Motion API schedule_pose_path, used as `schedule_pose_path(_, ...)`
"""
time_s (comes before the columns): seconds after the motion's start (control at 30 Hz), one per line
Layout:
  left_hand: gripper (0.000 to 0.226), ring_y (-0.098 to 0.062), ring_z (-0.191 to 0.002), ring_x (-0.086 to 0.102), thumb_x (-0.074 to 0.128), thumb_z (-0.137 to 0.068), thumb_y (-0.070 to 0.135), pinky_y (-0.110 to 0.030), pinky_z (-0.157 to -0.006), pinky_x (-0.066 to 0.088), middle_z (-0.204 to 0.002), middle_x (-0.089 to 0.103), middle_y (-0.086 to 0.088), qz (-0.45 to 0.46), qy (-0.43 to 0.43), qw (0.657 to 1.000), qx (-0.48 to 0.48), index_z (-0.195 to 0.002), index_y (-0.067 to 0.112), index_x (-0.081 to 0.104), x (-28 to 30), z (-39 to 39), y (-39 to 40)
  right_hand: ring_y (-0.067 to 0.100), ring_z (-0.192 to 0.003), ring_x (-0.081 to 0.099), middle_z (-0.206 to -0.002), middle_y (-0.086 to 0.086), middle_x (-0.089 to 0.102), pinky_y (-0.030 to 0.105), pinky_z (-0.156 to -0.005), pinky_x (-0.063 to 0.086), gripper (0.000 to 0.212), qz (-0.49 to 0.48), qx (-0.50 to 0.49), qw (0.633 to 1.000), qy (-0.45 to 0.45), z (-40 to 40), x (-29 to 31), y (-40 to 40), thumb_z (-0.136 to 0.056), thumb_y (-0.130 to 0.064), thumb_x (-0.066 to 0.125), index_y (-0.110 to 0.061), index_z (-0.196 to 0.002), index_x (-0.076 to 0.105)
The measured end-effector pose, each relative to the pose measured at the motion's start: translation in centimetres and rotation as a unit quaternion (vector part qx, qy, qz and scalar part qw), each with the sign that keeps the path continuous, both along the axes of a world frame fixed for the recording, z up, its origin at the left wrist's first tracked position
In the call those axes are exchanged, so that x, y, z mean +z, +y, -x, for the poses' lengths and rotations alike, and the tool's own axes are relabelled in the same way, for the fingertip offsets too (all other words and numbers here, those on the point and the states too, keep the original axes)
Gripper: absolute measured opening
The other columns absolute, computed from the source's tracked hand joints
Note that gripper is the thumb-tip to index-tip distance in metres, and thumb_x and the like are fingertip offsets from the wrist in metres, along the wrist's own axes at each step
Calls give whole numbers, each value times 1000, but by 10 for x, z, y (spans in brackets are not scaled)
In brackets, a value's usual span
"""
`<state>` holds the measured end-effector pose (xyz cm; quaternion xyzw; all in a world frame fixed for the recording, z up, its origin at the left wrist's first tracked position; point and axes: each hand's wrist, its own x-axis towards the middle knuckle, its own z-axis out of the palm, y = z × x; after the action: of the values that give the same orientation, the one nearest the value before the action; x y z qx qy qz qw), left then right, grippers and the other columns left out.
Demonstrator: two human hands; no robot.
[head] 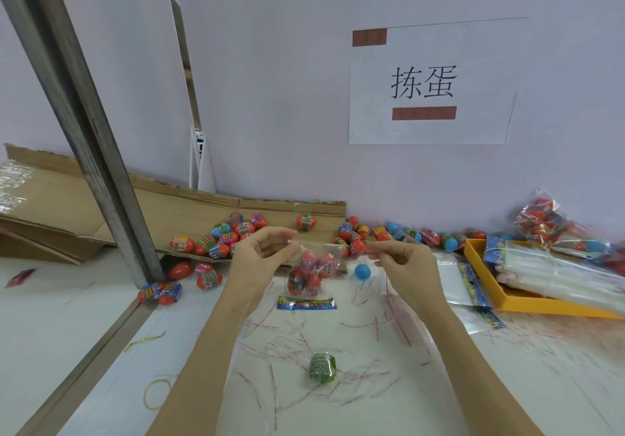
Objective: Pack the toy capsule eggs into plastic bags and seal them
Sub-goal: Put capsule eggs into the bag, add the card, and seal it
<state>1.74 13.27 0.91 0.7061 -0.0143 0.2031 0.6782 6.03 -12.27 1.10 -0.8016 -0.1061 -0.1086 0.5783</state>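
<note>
Nearest on the white table (pixel 507 385), a green-wrapped capsule egg (pixel 322 367) lies alone among scattered red-and-white twist ties (pixel 375 329). Above it, two bare hands hold a clear plastic bag (pixel 313 271) of red eggs in the air: the left hand (pixel 262 253) pinches its top left corner, the right hand (pixel 404 259) pinches the top right. A colourful header strip (pixel 306 303) lies just below the bag. Farther back, loose eggs (pixel 223 238) spill over flattened cardboard (pixel 189 209). At right, an orange tray (pixel 500 295) holds bags.
</note>
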Motion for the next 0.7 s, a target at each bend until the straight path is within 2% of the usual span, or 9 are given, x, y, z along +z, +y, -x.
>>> schedule_pose_path(0.1,24,-15,-98,75,81,-87,4,-19,-84,58,-102,80,-2,-1,5,1000,-6,-108,14,78,1,0,-1,21,-137,53,-146,-1,60,43,-115,40,28,108,7,994,8,-2,-6,-1,-100,-9,57,-20,-104,82)
schedule_pose_path(0.13,23,-15,-97,75,80,-87,4,-18,-84,57,-101,80,-2,-3,5,1000,-9,-108,15,79,1,0,-2,19,-141,47,-151,-2,56,42,-118,35,26,123,18,992,0,-1,-8,1,-101,-16,57,-17,-103,83)
schedule_pose_path(0.23,22,-15,-97,75,80,-87,4,-18,-84,57,-100,80,-2,-2,2,1000,-16,-106,15,79,2,1,-4,8,-114,62,-125,-1,74,23,-104,45,35,160,6,984,-71,3,-9,8,-104,-35,58,-15,-91,84)
schedule_pose_path(0.3,21,-14,-96,75,80,-88,4,-19,-84,57,-101,80,-2,-2,-1,1000,-19,-106,15,79,2,1,-5,6,-90,64,-102,-3,76,27,-90,54,22,184,-10,976,-118,-1,-9,14,-99,-30,67,-15,-95,83)
schedule_pose_path(0.33,21,-14,-96,75,80,-88,4,-19,-84,57,-100,80,-2,-2,-2,1000,-21,-106,16,79,3,2,-5,5,-82,64,-98,-6,74,22,-83,56,14,181,2,976,-121,-1,-9,16,-97,-23,71,-17,-105,81)
schedule_pose_path(0.4,21,-13,-96,75,80,-88,5,-19,-84,58,-100,80,-2,0,-3,1000,-22,-104,17,80,3,2,-6,4,-73,66,-92,-13,69,12,-71,54,29,145,35,985,-85,0,-11,20,-98,-14,70,-25,-125,68)
schedule_pose_path(0.5,21,-15,-97,74,80,-88,5,-20,-85,58,-101,80,-2,-4,0,1000,-23,-104,18,80,3,1,-4,2,-72,64,-75,-8,69,13,-65,50,20,117,58,990,-46,2,-16,25,-107,-18,55,-32,-117,64)
schedule_pose_path(0.6,20,-13,-97,74,80,-87,6,-19,-85,57,-101,80,-1,-7,0,1000,-27,-104,17,80,3,1,-4,-2,-60,58,-77,-5,71,16,-63,46,32,54,67,996,16,6,-15,27,-110,-43,41,-32,-101,70)
schedule_pose_path(0.7,21,-12,-97,74,80,-87,6,-18,-84,57,-101,80,-1,-8,0,1000,-30,-105,17,80,3,2,-5,-3,-66,62,-94,-22,73,19,-67,51,21,-5,92,996,15,11,-14,31,-101,-50,59,-38,-94,75)
